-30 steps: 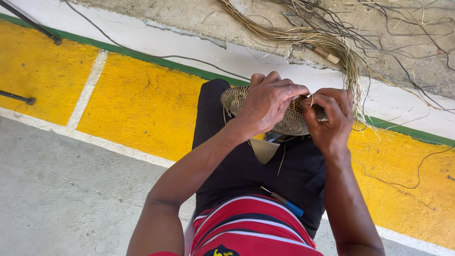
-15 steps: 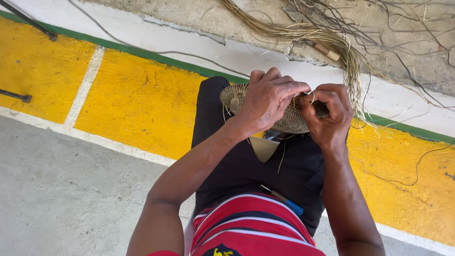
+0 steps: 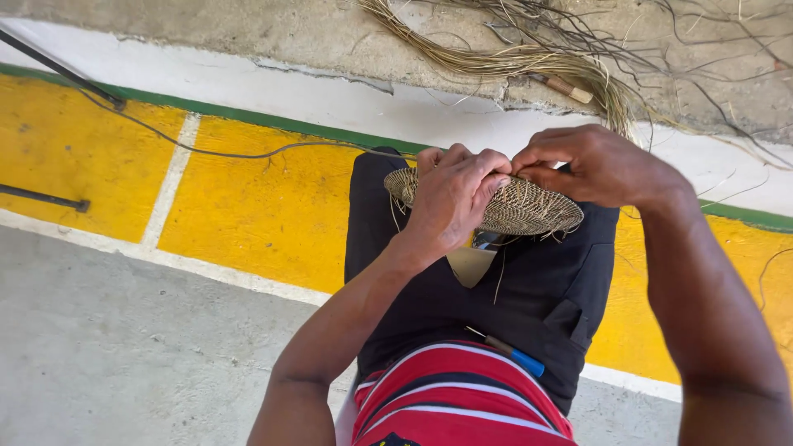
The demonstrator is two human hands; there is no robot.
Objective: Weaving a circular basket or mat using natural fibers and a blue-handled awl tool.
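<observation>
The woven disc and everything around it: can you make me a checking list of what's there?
Surface: grey concrete floor with yellow painted band, white and green lines.
Job's things: round woven disc on the lap, loose strand ends hanging below.
Clutter: bundle of dry fibres; blue-handled tool on the dark trousers.
Grippers: left hand gripping the disc's top; right hand pinching at its rim.
Cables: thin dark cord across the yellow.
Surroundings: rough concrete ledge; dark rod.
</observation>
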